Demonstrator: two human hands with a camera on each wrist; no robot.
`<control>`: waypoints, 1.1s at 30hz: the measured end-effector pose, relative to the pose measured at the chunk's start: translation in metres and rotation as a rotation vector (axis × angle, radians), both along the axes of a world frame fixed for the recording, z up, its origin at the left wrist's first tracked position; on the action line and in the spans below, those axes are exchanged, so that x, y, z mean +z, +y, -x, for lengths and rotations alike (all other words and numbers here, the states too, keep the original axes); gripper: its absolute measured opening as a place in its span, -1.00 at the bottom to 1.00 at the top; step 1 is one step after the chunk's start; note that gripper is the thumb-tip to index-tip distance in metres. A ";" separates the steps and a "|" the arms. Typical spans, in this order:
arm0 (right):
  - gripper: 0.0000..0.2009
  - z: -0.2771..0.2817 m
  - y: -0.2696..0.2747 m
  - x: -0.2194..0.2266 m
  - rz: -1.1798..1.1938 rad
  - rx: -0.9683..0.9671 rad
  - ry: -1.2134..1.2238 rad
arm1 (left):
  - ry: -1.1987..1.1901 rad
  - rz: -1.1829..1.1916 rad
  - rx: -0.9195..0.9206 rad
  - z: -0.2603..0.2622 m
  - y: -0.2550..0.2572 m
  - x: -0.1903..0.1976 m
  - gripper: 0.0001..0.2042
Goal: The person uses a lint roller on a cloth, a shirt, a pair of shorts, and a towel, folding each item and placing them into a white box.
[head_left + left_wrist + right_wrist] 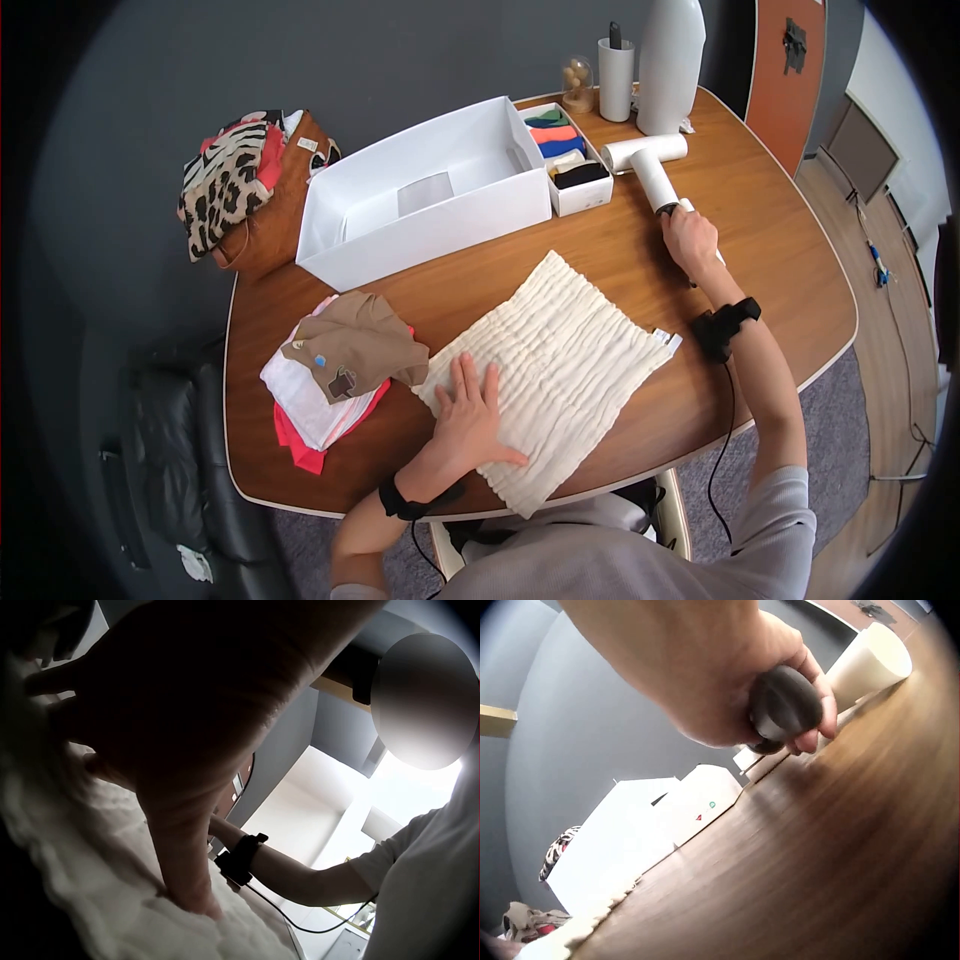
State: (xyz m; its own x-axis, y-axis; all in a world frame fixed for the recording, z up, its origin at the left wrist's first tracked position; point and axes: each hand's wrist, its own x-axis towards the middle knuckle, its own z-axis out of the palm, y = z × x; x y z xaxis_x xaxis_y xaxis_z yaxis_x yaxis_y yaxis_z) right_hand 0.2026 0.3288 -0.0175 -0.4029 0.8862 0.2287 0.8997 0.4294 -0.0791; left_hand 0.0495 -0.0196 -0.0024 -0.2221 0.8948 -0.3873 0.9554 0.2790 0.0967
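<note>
A cream, crinkled cloth [570,360] lies spread on the table, with a small white tag at its right corner. My left hand [465,425] rests on its left part, fingers stretched out and thumb apart; the left wrist view shows the thumb pressing into the soft folds. Far to the right, my right hand [692,243] grips the handle of a white T-shaped handheld device [652,172] with a barrel-like head. Its handle's rounded dark end [784,705] sticks out of the fist in the right wrist view. The rest of the handle is hidden by the fingers.
Folded clothes [345,355] lie left of the cloth. Behind are a large white box [430,235], a small box [585,200] of rolled fabrics, and a brown bag [275,235] of patterned clothes. A tall white object [668,70] and a white holder [615,85] stand at the back right.
</note>
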 end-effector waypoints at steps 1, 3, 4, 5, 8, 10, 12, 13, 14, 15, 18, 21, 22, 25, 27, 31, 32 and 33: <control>-0.67 0.000 0.000 0.000 -0.027 0.017 -0.022 | 0.000 0.016 0.002 0.000 0.001 0.002 0.28; -0.67 -0.003 0.002 -0.002 -0.081 0.057 -0.064 | -0.005 0.005 -0.001 -0.001 0.001 0.004 0.26; -0.69 -0.003 0.002 -0.002 -0.097 0.057 -0.132 | -0.007 -0.004 0.000 0.000 0.001 0.004 0.25; -0.70 -0.003 0.001 -0.002 -0.122 0.041 -0.135 | 0.005 -0.033 -0.017 0.001 -0.001 0.004 0.23; -0.69 -0.006 -0.007 0.005 -0.190 0.025 -0.139 | 0.005 -0.128 -0.045 0.010 -0.002 0.005 0.11; -0.67 -0.009 -0.031 0.021 -0.187 0.124 -0.082 | -0.046 -0.198 -0.032 0.021 0.003 0.008 -0.06; -0.65 -0.007 -0.051 0.027 -0.088 0.250 -0.072 | -0.020 -0.313 -0.052 0.026 0.015 0.011 -0.26; -0.65 -0.006 -0.057 0.027 0.008 0.322 -0.087 | -0.006 -0.371 -0.066 0.029 0.023 0.014 -0.36; -0.64 -0.006 -0.064 0.029 0.102 0.393 -0.101 | -0.024 -0.446 -0.067 0.029 0.032 0.017 -0.50; -0.64 -0.007 -0.070 0.032 0.223 0.453 -0.150 | -0.029 -0.455 -0.052 0.032 0.042 0.015 -0.51; -0.63 -0.008 -0.084 0.040 0.470 0.573 -0.265 | -0.072 -0.485 0.001 0.046 0.070 -0.001 -0.55; -0.66 -0.011 -0.094 0.042 0.516 0.579 -0.330 | -0.176 -0.533 -0.064 0.054 0.096 -0.002 -0.55; -0.68 -0.011 -0.099 0.044 0.538 0.582 -0.356 | -0.229 -0.520 -0.046 0.055 0.105 -0.003 -0.54; -0.73 -0.007 -0.105 0.055 0.643 0.534 -0.508 | -0.380 -0.529 0.041 0.056 0.140 -0.009 -0.50; -0.75 -0.009 -0.105 0.053 0.699 0.523 -0.500 | -0.478 -0.581 0.141 0.053 0.159 -0.019 -0.47; -0.78 -0.027 -0.090 0.031 0.651 0.693 -0.247 | -0.589 -0.456 0.109 0.050 0.185 -0.020 -0.55; -0.80 -0.029 -0.087 0.026 0.622 0.762 -0.187 | -0.621 -0.442 0.077 0.050 0.188 -0.019 -0.58; -0.81 -0.029 -0.086 0.027 0.596 0.730 -0.139 | -0.654 -0.426 0.045 0.052 0.190 -0.020 -0.61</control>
